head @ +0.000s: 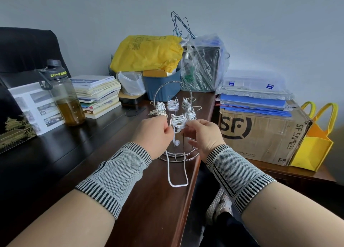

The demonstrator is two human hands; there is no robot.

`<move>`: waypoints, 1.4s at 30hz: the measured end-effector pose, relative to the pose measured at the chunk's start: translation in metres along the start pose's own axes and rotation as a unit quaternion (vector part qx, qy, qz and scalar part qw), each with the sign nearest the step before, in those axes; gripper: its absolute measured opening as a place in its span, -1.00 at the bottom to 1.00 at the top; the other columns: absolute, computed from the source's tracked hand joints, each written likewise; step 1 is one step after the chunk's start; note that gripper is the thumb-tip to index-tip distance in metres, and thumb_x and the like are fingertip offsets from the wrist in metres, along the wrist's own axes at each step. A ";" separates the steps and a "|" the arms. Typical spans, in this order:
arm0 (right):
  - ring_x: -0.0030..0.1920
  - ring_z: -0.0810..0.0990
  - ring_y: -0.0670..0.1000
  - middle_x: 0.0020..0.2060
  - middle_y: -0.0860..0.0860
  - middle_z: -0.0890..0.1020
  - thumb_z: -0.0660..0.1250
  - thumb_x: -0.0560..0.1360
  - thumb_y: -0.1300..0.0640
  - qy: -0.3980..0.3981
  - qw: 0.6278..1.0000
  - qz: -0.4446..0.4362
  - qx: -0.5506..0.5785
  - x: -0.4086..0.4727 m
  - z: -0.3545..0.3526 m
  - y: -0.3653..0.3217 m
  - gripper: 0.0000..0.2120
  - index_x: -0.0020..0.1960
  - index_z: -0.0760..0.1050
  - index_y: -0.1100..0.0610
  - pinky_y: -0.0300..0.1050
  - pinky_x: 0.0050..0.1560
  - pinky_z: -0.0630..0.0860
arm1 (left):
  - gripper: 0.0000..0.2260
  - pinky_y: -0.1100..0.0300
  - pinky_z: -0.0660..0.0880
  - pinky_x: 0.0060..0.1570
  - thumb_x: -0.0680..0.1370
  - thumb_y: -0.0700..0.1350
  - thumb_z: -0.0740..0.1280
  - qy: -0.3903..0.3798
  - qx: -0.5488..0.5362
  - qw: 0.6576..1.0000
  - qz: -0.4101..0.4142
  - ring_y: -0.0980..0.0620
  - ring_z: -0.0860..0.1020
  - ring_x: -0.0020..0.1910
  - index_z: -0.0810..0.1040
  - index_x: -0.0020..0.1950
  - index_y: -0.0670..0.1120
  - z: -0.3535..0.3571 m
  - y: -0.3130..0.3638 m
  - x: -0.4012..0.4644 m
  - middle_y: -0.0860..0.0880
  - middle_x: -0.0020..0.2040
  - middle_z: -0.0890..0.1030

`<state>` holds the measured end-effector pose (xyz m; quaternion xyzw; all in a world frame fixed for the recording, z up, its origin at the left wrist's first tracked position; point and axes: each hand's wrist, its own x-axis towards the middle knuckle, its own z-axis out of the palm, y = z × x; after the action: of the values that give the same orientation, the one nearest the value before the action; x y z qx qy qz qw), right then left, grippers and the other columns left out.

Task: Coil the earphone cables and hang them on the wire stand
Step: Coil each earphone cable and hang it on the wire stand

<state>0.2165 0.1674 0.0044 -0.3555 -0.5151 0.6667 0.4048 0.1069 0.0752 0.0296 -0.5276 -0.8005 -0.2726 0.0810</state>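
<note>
White cord is what both my hands are busy with: my left hand (pixel 155 133) pinches a strand of the earphone cable (pixel 176 179) between curled fingers, and my right hand (pixel 203 135) curls its fingertips against the coiled bundle (pixel 178 120) just beyond them, though I cannot tell whether it truly grips the coil or only steadies it. I hold the coil high, level with the lower hooks of the wire stand (pixel 174 98), judging that this keeps it tight while it goes onto a hook. Beyond my grip, several finished coils already hang on the stand. Below my hands an earbud (pixel 176 142) dangles, and a long slack loop trails toward me along the wooden desk (pixel 149 200), so this cable is not yet fully wound. To my right the desk edge falls away close beside the stand's base; to my left there is open dark tabletop before the water bottle (pixel 64 96) and stacked books (pixel 96 96).
</note>
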 end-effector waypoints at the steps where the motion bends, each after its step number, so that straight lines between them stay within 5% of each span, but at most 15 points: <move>1: -0.34 0.60 0.00 -0.41 0.05 0.63 0.35 0.49 0.18 0.003 1.000 -0.004 0.005 0.000 0.000 0.001 -0.87 -0.23 0.50 0.14 -0.15 -0.24 0.39 | -0.74 0.22 0.27 -0.42 0.57 -0.07 0.27 0.006 -0.020 1.000 -0.009 0.09 0.39 -0.37 0.40 -0.30 -0.10 0.002 -0.001 -0.001 0.02 -0.36 0.46; 13: -0.45 0.55 0.00 -0.34 0.17 0.60 0.35 0.49 0.22 0.032 0.999 -0.021 0.031 -0.009 0.006 -0.003 -0.79 -0.31 0.47 0.19 -0.30 -0.57 0.40 | -0.70 0.23 0.37 -0.26 0.52 -0.12 0.34 -0.017 -0.139 0.989 -0.038 0.07 0.49 -0.28 0.41 -0.40 -0.01 0.011 -0.004 -0.007 0.07 -0.26 0.57; 18: -0.41 0.59 -0.02 -0.32 0.10 0.61 0.39 0.43 0.32 0.005 0.996 -0.084 -0.025 -0.012 0.004 0.005 -0.88 -0.18 0.51 0.14 -0.25 -0.46 0.46 | -0.76 0.30 0.29 -0.36 0.55 -0.11 0.33 -0.033 -0.215 0.974 -0.064 0.18 0.42 -0.38 0.52 -0.33 -0.02 0.011 -0.010 -0.007 0.09 -0.31 0.55; 22: -0.33 0.64 0.14 -0.29 0.14 0.62 0.43 0.40 0.26 0.034 0.981 -0.149 -0.120 -0.010 0.005 0.013 -0.84 -0.17 0.46 0.10 0.05 -0.23 0.62 | -0.87 0.26 0.46 0.01 0.52 -0.10 0.39 -0.059 -0.235 0.969 -0.057 0.17 0.58 -0.06 0.59 -0.24 -0.04 0.013 -0.011 -0.009 0.05 -0.06 0.65; 26: -0.31 0.59 0.09 -0.35 0.07 0.61 0.44 0.41 0.18 0.043 0.973 -0.174 -0.148 -0.008 0.003 0.016 -0.88 -0.25 0.50 0.12 0.19 -0.15 0.61 | -0.85 0.22 0.47 -0.08 0.51 -0.08 0.42 -0.052 -0.224 0.972 -0.043 0.15 0.55 -0.20 0.58 -0.27 0.02 0.013 -0.006 -0.010 0.08 -0.23 0.62; 30: -0.25 0.56 -0.03 -0.22 0.01 0.56 0.38 0.44 0.22 0.045 0.900 -0.331 -0.280 -0.011 -0.005 0.014 -0.78 -0.19 0.45 -0.08 0.04 -0.12 0.58 | -0.78 0.14 0.55 -0.03 0.47 -0.17 0.42 -0.052 -0.184 0.981 -0.038 0.06 0.60 -0.17 0.49 -0.29 0.08 0.012 -0.002 -0.012 0.10 -0.22 0.62; 33: -0.17 0.47 -0.18 -0.12 -0.04 0.48 0.33 0.44 0.33 -0.020 0.834 -0.414 -0.365 -0.014 -0.004 0.018 -0.74 -0.04 0.56 -0.01 -0.29 -0.10 0.49 | -0.80 0.06 0.56 0.09 0.49 -0.22 0.36 -0.071 -0.133 0.988 -0.019 0.02 0.63 -0.02 0.56 -0.14 0.11 0.006 0.001 -0.017 0.04 -0.06 0.67; 37: -0.14 0.46 -0.14 -0.14 -0.05 0.46 0.37 0.42 0.34 -0.020 0.825 -0.434 -0.360 -0.010 -0.001 0.024 -0.78 0.00 0.63 0.10 -0.43 -0.08 0.41 | -0.77 0.19 0.53 0.07 0.59 -0.15 0.30 -0.051 -0.046 0.998 0.008 0.06 0.61 0.04 0.64 0.17 0.07 -0.008 0.005 -0.024 0.02 0.06 0.67; 42: -0.19 0.44 -0.16 -0.18 -0.05 0.47 0.43 0.45 0.24 0.018 0.837 -0.436 -0.331 -0.011 0.001 0.031 -0.88 -0.03 0.66 0.12 -0.45 -0.12 0.38 | -0.86 0.17 0.56 -0.04 0.57 -0.05 0.33 -0.032 -0.021 0.999 0.032 0.15 0.62 -0.18 0.68 0.03 0.09 -0.025 0.001 -0.025 0.11 -0.17 0.70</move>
<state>0.2147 0.1521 -0.0249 -0.2189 -0.7992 0.2052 0.5208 0.1151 0.0420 0.0408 -0.5631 -0.7794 -0.2694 0.0527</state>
